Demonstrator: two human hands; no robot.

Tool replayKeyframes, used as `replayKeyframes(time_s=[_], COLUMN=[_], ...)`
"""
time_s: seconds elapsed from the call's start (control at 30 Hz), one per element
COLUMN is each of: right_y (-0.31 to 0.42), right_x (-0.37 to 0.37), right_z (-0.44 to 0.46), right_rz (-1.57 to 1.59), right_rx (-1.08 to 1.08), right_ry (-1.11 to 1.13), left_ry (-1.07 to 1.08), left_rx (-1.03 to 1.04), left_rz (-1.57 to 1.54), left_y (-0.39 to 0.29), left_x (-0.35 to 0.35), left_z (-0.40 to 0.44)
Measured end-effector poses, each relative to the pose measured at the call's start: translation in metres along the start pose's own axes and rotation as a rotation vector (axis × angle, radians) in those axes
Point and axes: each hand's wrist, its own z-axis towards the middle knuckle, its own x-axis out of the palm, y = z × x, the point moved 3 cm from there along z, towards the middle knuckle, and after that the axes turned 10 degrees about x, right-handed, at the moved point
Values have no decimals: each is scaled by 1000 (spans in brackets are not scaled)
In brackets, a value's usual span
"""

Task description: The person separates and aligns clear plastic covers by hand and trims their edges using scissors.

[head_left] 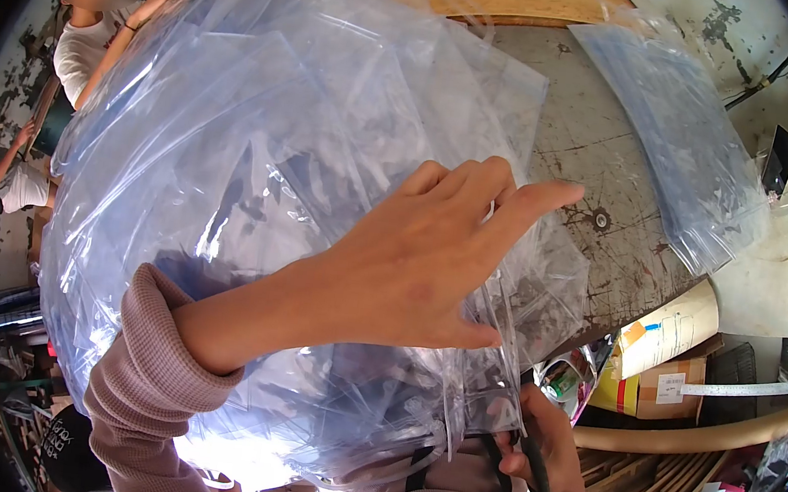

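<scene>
A big heap of clear plastic sheets (pixel 262 127) covers the work table and hangs over its near side. Across the heap reaches my left hand (pixel 432 250), palm down, index finger stretched to the right and thumb apart; the other fingers are bent, their tips partly hidden. Just below it dangle narrow clear plastic strips (pixel 455 397). At the near edge, close to my body, my right hand (pixel 552 436) is closed around black-handled scissors (pixel 534 467), whose blades are hard to make out against the plastic.
A flat stack of clear plastic (pixel 674 141) lies on the scratched table (pixel 604 162) at the right. Beyond it stands a phone (pixel 779 160). Below the table edge are a cardboard box (pixel 672 386) and a long tan roll (pixel 701 432). Two people are at the left.
</scene>
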Motion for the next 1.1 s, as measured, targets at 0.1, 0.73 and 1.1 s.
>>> replayKeyframes(time_s=[0.1,0.73,1.1], right_y=[1,10,5], right_x=[-1,10,7], right_z=[-1,0,-1], right_rz=[-19,56,83], right_rx=[16,8,10], right_ry=[11,-11,-4], left_ry=[-4,-42,-49], left_rx=[5,29,45], left_rz=[10,25,62], left_y=[0,-8,-3], left_x=[1,3,6], left_z=[0,-2,-2])
